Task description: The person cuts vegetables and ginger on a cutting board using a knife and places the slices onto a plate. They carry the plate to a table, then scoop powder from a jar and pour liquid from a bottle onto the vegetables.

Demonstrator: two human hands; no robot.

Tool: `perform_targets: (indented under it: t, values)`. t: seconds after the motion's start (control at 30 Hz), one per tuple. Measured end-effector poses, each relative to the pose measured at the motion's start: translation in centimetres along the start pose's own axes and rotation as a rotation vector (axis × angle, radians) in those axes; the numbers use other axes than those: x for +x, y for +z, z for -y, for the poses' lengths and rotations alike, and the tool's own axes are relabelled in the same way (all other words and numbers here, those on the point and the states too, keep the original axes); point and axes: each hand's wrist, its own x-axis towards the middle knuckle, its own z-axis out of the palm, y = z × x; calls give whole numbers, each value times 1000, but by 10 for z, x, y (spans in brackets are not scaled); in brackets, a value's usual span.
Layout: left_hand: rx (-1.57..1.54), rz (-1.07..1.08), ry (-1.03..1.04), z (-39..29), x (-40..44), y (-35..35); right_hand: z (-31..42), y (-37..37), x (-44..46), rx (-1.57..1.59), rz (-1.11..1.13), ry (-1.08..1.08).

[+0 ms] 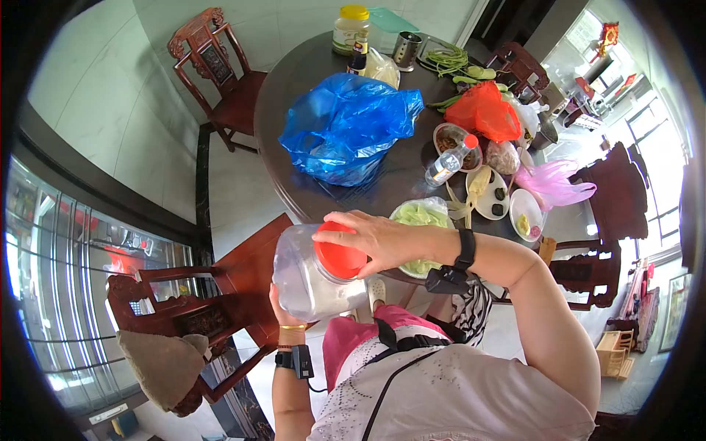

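Note:
A large clear plastic jar is held tilted in front of my body, its red lid facing up and to the right. My right hand is closed over the lid, fingers curled across its top and side. From the left and below, my left hand supports the jar; most of its fingers are hidden behind the plastic. Whether the lid is screwed tight cannot be made out. Just beyond the right forearm lies a bowl of cut light-green vegetable.
A round dark table carries a blue plastic bag, a clear bottle with red cap, a red bag, a pink bag, several plates, and a yellow-lidded jar. A wooden chair stands close at left.

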Motion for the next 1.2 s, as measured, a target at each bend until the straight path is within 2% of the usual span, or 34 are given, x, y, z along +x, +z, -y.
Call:
perform_targets:
  t: [0.23,0.3,0.4,0.63,0.7,0.83,0.9,0.93,1.0,1.03,1.13,1.2]
  values:
    - [-70,62,-115,11,9,20,0,-7,-21,-57,-11,32]
    - [-21,83,-122,11,13,25,-2,-11,-25,82,-57,122]
    - [48,89,-123,10,15,29,2,-15,-27,-37,-44,60]
    - [52,61,-197,6,22,34,0,-19,-30,-73,-24,46]
    - [55,58,-163,5,21,32,3,-16,-31,-21,-26,270]
    - [109,58,-66,-2,20,39,-13,-1,-35,-20,-167,210]
    - [85,36,-112,-6,20,36,-7,-4,-35,76,-33,452]
    - [113,32,-90,-6,20,32,-10,-5,-32,80,-32,453]
    - [155,57,-73,-7,19,31,-20,-10,-26,256,197,756]
    - [155,60,-73,-7,20,31,-19,-9,-27,254,195,757]
    - [216,93,-19,-6,21,31,-20,-5,-36,186,197,716]
    - [189,73,-16,-2,20,38,-24,-3,-40,-103,-317,12]
